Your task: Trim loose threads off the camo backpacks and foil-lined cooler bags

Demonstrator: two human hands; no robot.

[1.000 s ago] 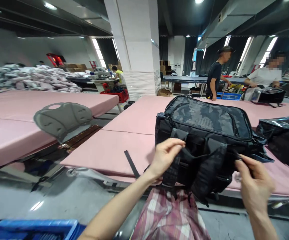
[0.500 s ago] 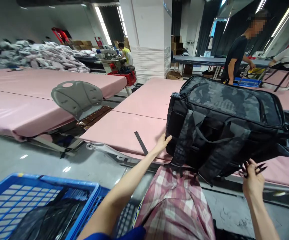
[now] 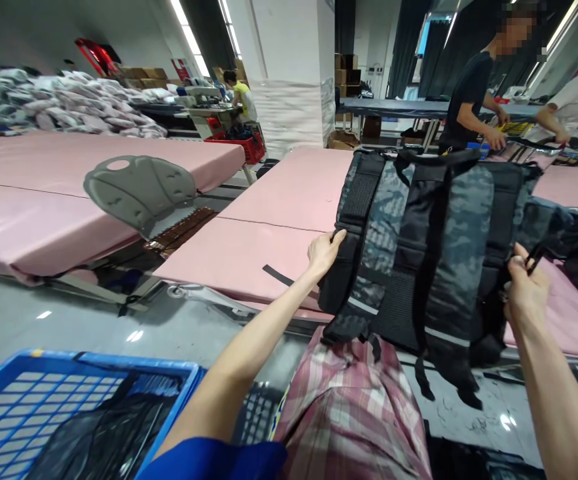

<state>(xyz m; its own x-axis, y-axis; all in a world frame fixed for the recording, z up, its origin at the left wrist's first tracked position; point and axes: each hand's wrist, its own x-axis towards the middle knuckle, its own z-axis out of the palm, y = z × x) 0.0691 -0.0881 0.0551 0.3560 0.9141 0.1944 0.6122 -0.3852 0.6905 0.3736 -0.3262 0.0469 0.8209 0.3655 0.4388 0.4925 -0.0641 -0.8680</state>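
A black and grey camouflage backpack [image 3: 406, 250] stands tilted up at the edge of the pink table, its back panel and two padded shoulder straps [image 3: 461, 267] facing me. My left hand [image 3: 325, 255] is closed on its left side edge, thumb on the near face. At the right side edge, my right hand [image 3: 527, 290] grips the bag, with dark scissors [image 3: 535, 257] also in the fingers, their blades partly hidden. The strap ends hang over the table edge beside the plaid apron [image 3: 353, 407] on my lap.
A dark strip [image 3: 276, 273] lies on the pink table [image 3: 249, 253] left of the bag. A blue crate [image 3: 119, 360] with black items stands at lower left. A grey chair [image 3: 141, 193] is between tables. Two co-workers, one in a dark shirt [image 3: 469, 100], stand beyond the bag.
The backpack has tipped upright, so its back panel and straps now face me instead of its top. My right hand has risen and closed on its right side; my left hand moved slightly up.
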